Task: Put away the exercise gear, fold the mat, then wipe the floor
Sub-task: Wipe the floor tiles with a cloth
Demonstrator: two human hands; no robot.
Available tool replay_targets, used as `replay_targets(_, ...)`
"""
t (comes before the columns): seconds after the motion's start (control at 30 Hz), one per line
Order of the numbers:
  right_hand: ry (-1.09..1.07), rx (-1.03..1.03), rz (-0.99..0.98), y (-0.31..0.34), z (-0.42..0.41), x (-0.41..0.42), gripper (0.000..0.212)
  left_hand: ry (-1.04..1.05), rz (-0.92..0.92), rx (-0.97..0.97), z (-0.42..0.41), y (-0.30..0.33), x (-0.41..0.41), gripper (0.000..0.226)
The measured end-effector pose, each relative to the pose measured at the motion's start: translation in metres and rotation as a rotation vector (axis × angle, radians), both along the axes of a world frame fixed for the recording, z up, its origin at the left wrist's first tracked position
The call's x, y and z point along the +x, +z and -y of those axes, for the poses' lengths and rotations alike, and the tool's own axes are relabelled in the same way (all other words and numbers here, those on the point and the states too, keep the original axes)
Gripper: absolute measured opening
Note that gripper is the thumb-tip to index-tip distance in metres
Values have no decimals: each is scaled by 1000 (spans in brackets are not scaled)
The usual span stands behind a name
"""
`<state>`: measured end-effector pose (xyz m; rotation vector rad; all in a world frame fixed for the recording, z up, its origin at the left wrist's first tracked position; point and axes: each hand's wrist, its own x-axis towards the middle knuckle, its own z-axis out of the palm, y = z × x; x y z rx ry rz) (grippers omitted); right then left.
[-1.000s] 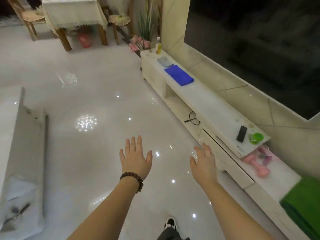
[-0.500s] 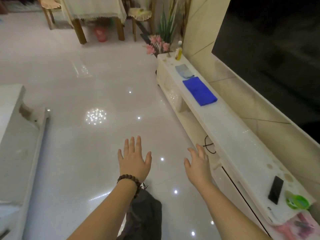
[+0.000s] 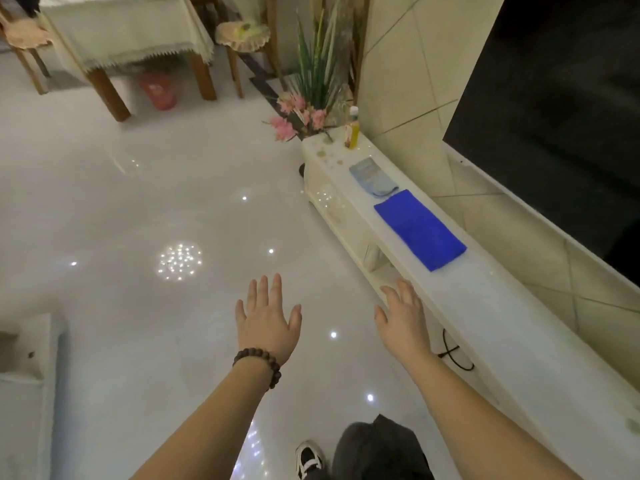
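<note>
1. The glossy floor (image 3: 145, 209) lies bare, no mat or gear in sight; only wiping seems left.
2. The long white bench (image 3: 512, 327) carries a blue cloth (image 3: 419, 230), probably the wiper, nothing blocking it.
3. Left hand (image 3: 266, 320) and right hand (image 3: 403, 318) hang spread and empty.

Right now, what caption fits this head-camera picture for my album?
Both empty hands, left and right, reach toward the blue cloth on the white cabinet.

Glossy pale floor (image 3: 138, 202) mirroring ceiling lights, a smooth shiny white cabinet (image 3: 491, 306), a matt blue cloth (image 3: 419, 228), wooden table legs (image 3: 107, 93).
</note>
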<state>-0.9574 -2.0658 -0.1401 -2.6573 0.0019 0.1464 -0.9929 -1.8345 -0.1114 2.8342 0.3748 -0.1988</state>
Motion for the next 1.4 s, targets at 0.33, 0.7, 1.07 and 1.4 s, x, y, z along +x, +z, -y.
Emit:
replay_targets(0.33, -187, -38, -40, -44, -8, 217, 44, -145, -22, 2, -7, -35, 262, 68)
replay_targets(0.7, -261, -22, -159, -57, -9, 481, 46, -300, -125, 47, -35, -35, 579, 67)
replay_targets(1.07, -486, 16, -254, -95, -39, 600, 45, -576, -262, -5, -32, -88, 751, 67)
replay_targets(1.4, -816, 111, -358, -172, -91, 691, 44, -957, -450, 57, -1, -184, 900, 65)
